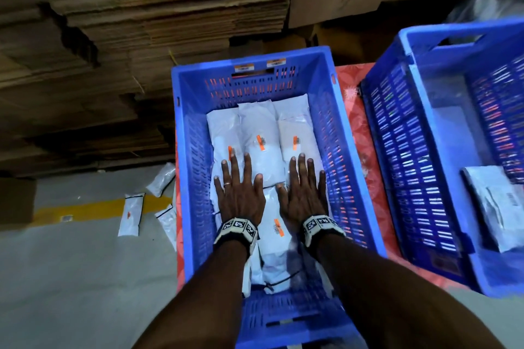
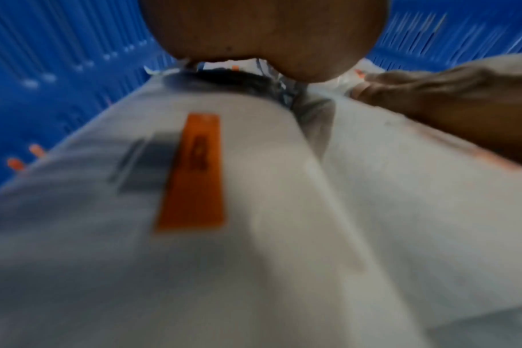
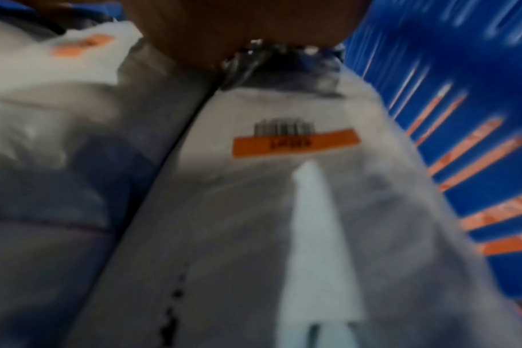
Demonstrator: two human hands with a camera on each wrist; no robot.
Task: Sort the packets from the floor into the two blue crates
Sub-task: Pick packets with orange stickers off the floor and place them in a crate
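The near blue crate (image 1: 337,110) is moulded plastic, rectangular, its walls pierced with rows of narrow slots and its far wall cut with a handle hole under two orange-and-white stickers; inside it lie soft, puffy white packets (image 1: 259,133) of smooth, slightly glossy film, each with a small orange label beside a barcode, three side by side along the far half and more lying lengthwise in the near half. The left hand (image 1: 239,193) lies flat, palm down, fingers straight and spread, on the packets at the left of the crate, a ring on one finger; the right hand (image 1: 304,193) lies the same way just beside it on the packets at the right; neither curls round anything, both simply rest on the film. Each wrist wears a band of black-and-white square markers (image 1: 236,228). The wrist views are blurred, showing only the white film, an orange label (image 2: 191,171) and blue slotted wall close up.

The second blue crate (image 1: 408,133) stands to the right, apart from the first, of the same slotted plastic, holding a flat greyish packet (image 1: 493,201) with a printed label at its near end; both crates sit on a red patterned sheet (image 1: 360,127). On the grey floor to the left lie a few more white packets (image 1: 131,214) across a yellow painted stripe (image 1: 85,211); far left rises a stack of flattened brown corrugated cardboard (image 1: 141,22), rough-edged and layered.
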